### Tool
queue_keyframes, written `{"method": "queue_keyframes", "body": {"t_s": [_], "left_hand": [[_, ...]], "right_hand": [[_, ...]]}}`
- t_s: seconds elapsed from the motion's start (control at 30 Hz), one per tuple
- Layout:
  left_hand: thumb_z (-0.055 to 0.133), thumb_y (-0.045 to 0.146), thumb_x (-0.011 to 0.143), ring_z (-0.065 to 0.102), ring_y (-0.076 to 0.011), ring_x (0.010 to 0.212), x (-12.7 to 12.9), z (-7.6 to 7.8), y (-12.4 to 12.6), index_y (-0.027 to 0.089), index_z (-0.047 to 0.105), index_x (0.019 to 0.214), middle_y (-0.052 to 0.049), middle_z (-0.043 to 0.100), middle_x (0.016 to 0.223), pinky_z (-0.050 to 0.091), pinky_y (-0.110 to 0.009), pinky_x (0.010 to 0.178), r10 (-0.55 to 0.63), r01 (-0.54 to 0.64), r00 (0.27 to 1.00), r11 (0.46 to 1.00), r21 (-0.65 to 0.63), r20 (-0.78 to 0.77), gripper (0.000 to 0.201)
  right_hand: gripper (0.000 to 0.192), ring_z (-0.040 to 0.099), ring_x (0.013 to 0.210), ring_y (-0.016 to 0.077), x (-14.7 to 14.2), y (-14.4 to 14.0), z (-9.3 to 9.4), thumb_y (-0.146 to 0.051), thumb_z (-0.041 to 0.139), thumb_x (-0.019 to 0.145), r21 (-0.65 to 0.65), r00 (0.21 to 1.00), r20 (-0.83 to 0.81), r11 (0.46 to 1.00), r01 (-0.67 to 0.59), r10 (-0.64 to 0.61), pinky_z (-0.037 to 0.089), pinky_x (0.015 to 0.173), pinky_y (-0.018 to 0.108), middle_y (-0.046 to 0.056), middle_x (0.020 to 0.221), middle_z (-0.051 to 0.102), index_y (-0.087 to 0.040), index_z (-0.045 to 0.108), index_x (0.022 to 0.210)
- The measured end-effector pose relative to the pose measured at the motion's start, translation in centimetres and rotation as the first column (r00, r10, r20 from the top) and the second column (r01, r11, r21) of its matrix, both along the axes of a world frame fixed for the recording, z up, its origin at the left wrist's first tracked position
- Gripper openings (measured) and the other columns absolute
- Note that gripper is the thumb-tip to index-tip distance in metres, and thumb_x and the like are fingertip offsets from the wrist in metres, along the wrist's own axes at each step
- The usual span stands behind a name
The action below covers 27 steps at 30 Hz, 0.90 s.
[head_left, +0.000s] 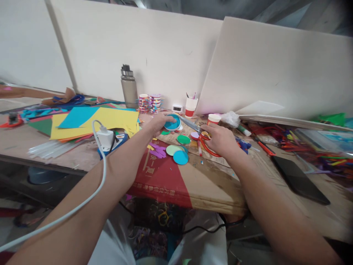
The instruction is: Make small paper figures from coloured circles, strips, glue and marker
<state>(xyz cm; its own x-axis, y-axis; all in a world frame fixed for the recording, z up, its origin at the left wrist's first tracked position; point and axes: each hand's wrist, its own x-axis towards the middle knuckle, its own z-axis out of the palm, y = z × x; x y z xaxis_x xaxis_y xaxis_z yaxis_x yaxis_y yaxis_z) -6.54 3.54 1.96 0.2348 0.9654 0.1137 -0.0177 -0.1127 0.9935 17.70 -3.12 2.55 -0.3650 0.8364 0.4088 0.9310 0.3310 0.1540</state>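
Observation:
My left hand (pixel 160 123) is closed on a round blue piece with a pale rim (pixel 173 124); whether it is a paper disc or a shallow cup, I cannot tell. My right hand (pixel 219 137) grips scissors (pixel 190 124) by their orange handles. The blades point left, with their tips at the blue piece's right edge. Below them lie loose paper discs: a green disc (pixel 183 139), a blue disc (pixel 181 157) and a pale green disc (pixel 171 150). Purple paper scraps (pixel 157 151) are beside these discs.
Coloured paper sheets (pixel 79 125) and a white charger with its cable (pixel 104 138) lie left. Behind stand a bottle (pixel 129 88), stacked decorated cups (pixel 143 103), a small clock (pixel 177 108) and a pen cup (pixel 191 107). A black phone (pixel 299 179) rests at right.

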Motion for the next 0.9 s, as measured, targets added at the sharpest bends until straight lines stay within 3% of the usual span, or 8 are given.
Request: {"method": "queue_keyframes", "body": {"t_s": [0.2,0.9], "left_hand": [[0.068,0.02,0.066,0.062,-0.0136,0.054,-0.13,-0.02,0.09,0.013,0.068,0.101,-0.007,0.069,0.074,0.047,-0.02,0.041,-0.014,0.014,0.999,1.0,0.007,-0.039,0.036],[0.063,0.017,0.067,0.059,-0.0119,0.05,-0.07,0.06,0.04,0.011,0.068,0.104,-0.003,0.065,0.067,0.045,-0.02,0.041,-0.028,0.028,1.0,0.999,-0.018,-0.003,0.038]], "right_hand": [[0.038,0.065,0.092,0.0258,-0.03,0.01,-0.19,-0.034,0.05,0.088,0.013,1.0,0.004,1.0,-0.001,0.001,0.04,0.063,0.031,0.008,0.119,0.068,-0.026,0.064,0.123],[0.036,0.063,0.092,0.0238,-0.28,-0.34,0.03,-0.035,0.049,0.09,0.038,1.0,0.002,0.999,0.014,-0.014,0.037,0.06,0.029,0.009,0.115,0.067,-0.026,0.063,0.122]]}}
